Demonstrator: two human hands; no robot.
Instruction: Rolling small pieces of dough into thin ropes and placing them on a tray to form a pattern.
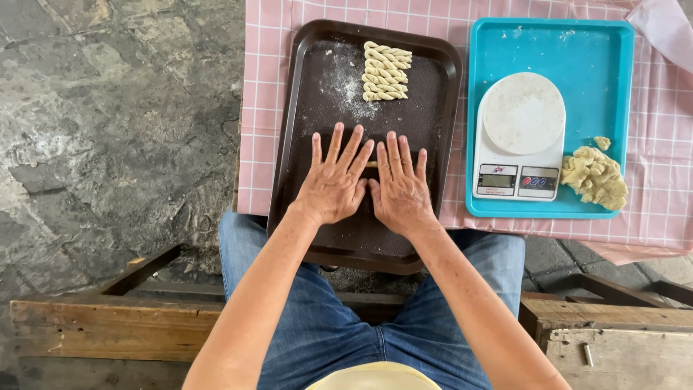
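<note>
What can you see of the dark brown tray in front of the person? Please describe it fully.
The dark brown tray is rectangular with rounded corners and a raised rim, apparently plastic. It lies flat on the pink checked cloth, its near edge overhanging toward the person's lap. Flour dusts it, twisted dough pieces lie at its far end, and both hands press on it.

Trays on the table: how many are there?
2. The brown tray lies under both hands; the blue tray is beside it, holding the scale and dough.

Two trays lie side by side on the table [267, 108]. On the left tray [303, 87], twists [386, 71] lie at the far end, with both hands nearer, over a dough strip [371, 164]. The right tray [491, 43] holds a scale [521, 137], with a dough lump [595, 177] to its right.
</note>
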